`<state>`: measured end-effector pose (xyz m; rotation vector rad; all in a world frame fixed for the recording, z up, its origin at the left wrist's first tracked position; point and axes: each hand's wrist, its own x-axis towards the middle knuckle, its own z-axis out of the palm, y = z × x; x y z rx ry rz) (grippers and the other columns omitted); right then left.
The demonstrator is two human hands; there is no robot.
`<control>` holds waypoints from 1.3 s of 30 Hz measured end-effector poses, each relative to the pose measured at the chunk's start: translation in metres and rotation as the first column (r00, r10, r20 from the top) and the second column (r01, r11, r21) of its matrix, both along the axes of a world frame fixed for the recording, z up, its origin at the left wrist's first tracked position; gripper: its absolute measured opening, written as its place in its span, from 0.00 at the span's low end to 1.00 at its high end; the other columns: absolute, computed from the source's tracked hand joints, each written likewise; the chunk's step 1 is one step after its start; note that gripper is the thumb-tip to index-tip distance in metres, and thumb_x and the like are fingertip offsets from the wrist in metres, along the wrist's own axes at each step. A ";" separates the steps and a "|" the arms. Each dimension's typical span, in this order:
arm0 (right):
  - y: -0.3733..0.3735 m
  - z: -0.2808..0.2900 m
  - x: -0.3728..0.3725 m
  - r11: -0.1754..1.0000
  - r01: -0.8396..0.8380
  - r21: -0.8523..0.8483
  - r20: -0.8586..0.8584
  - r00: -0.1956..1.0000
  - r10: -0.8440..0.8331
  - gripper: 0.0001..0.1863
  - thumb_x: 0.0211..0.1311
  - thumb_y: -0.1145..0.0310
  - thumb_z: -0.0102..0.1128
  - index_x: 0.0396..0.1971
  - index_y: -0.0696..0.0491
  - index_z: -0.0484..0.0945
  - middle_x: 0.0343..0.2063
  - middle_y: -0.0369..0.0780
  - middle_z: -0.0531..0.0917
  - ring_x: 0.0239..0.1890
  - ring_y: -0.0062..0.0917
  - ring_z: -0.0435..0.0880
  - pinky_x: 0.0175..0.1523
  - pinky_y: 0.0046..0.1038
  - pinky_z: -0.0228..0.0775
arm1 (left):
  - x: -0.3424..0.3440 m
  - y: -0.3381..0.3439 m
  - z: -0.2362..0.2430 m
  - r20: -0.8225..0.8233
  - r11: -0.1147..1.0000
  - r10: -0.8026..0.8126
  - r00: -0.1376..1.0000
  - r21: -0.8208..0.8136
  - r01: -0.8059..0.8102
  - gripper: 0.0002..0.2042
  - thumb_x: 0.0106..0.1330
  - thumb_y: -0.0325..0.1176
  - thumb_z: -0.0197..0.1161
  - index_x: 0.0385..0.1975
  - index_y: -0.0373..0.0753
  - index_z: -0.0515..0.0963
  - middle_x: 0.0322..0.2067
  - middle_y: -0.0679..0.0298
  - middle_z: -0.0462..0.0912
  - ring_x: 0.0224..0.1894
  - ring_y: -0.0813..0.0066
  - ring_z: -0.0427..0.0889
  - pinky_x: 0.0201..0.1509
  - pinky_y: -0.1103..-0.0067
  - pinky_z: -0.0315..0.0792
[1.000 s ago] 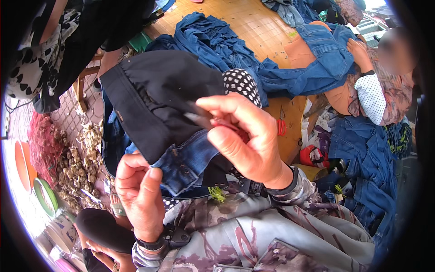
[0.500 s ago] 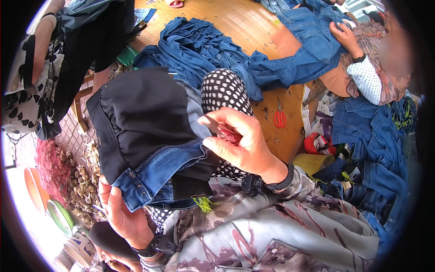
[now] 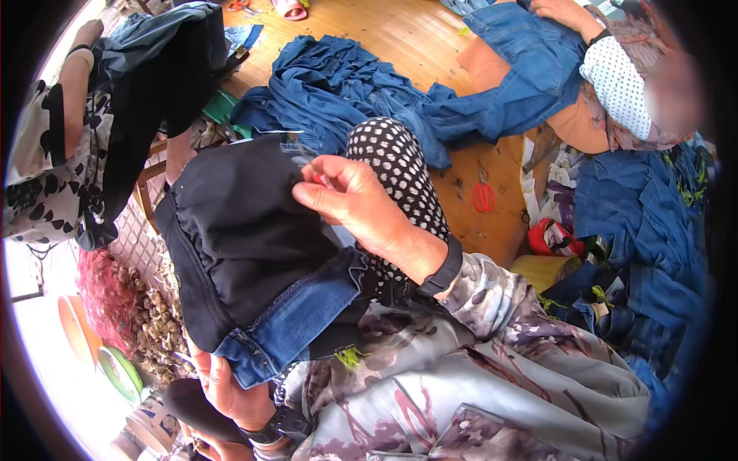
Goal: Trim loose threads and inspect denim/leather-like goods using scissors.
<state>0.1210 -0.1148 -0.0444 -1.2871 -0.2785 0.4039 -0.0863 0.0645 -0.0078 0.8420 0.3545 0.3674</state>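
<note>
A garment with a broad black fabric panel (image 3: 246,230) and a blue denim waistband (image 3: 300,311) lies across my lap. My left hand (image 3: 234,392) pinches the near end of the waistband, thumb on top and the other fingers partly hidden beneath. Above the panel's right edge is my right hand (image 3: 369,211), its fingers closed around small red-handled thread snips (image 3: 327,181). Most of the snips is hidden by the fingers. Yellow-green threads (image 3: 350,357) hang by the garment's lower edge. My knee in dotted cloth (image 3: 388,150) rises behind the right hand.
A heap of blue jeans (image 3: 338,84) lies ahead on the wooden floor. Red-handled scissors (image 3: 483,197) rest right of my knee. A person (image 3: 626,84) at right handles jeans; another person (image 3: 69,154) stands at left. More jeans (image 3: 642,207) lie right; garlic bulbs (image 3: 157,315) and basins (image 3: 119,373) are left.
My right hand has moved left and up over the black panel with the snips, whose blade no longer shows clearly. The left hand keeps the waistband. The person at right has shifted a hand upward.
</note>
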 end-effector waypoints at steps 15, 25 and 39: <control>-0.004 0.000 0.036 0.969 0.106 0.223 -0.361 0.933 -0.019 0.04 0.63 0.70 0.58 0.32 0.52 0.72 0.19 0.27 0.72 0.13 0.09 0.63 0.17 0.14 0.52 | -0.011 0.002 -0.009 -0.072 0.992 0.092 0.993 -0.081 -0.097 0.24 0.61 0.30 0.54 0.58 0.32 0.64 0.53 0.53 0.74 0.56 0.61 0.73 0.64 0.67 0.63; -0.015 0.019 0.025 0.981 0.179 0.079 -0.039 0.984 -0.176 0.05 0.65 0.68 0.56 0.33 0.54 0.74 0.23 0.29 0.74 0.17 0.05 0.62 0.21 0.12 0.52 | 0.022 0.004 0.020 -0.124 0.996 0.067 0.990 -0.048 -0.074 0.21 0.64 0.29 0.55 0.58 0.31 0.66 0.51 0.54 0.76 0.54 0.64 0.76 0.61 0.70 0.67; -0.007 0.053 -0.037 0.951 0.160 -0.265 0.695 0.716 0.073 0.19 0.47 0.74 0.72 0.40 0.58 0.76 0.33 0.38 0.79 0.22 0.14 0.74 0.27 0.15 0.68 | 0.096 0.002 0.034 -0.102 0.990 0.009 0.995 -0.142 -0.024 0.12 0.67 0.27 0.55 0.49 0.35 0.74 0.44 0.62 0.81 0.45 0.75 0.80 0.51 0.78 0.73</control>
